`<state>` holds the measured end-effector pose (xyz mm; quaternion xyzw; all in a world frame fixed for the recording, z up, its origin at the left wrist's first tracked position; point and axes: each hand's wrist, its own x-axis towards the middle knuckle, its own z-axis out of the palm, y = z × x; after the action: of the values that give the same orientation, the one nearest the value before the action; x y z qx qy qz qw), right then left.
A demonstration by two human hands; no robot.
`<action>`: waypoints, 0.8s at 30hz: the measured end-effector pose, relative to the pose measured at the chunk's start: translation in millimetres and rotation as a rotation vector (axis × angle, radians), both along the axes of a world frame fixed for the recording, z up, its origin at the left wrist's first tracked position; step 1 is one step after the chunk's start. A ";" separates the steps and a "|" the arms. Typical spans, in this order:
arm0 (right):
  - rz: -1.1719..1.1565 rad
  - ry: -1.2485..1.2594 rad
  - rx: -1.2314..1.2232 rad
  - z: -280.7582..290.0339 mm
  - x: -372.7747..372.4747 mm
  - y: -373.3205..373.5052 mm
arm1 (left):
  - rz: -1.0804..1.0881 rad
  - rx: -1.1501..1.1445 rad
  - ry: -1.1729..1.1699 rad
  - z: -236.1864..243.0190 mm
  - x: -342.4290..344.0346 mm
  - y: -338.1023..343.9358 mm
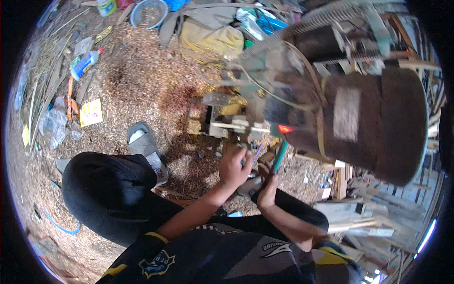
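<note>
My left hand point(235, 168), fingers curled, is in front of the machine's low base; whatever it may hold is hard to make out. Beside it to the right, my right hand point(267, 191) grips a green stick-like object point(280, 157) that points up toward the machine. A large dark brown machine housing point(397, 123) fills the upper right, with a glowing red spot point(284, 128) at its near edge, just above the green object's tip. A pale thin strip point(236, 127) lies across the base under a loop of cable point(255, 80), left of the housing.
Wood shavings point(118, 71) cover the floor. A bottle point(85, 64), plastic bag point(52, 125) and yellow paper point(90, 113) lie at left. A bucket point(149, 14) and yellow sack point(210, 38) are at the back, stacked wood offcuts point(354, 217) at right. My sandalled foot point(142, 146) is near the base.
</note>
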<state>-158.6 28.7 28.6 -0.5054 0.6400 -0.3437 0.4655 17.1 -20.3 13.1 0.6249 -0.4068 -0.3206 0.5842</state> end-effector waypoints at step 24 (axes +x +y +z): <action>-0.132 0.220 -0.033 -7.2 21.2 -6.7 | -0.014 -0.052 0.047 1.9 -5.4 8.0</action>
<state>-137.4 22.0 21.3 -0.5044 0.7133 -0.3266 0.3607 11.7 -12.3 15.0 0.5990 -0.4054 -0.3285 0.6074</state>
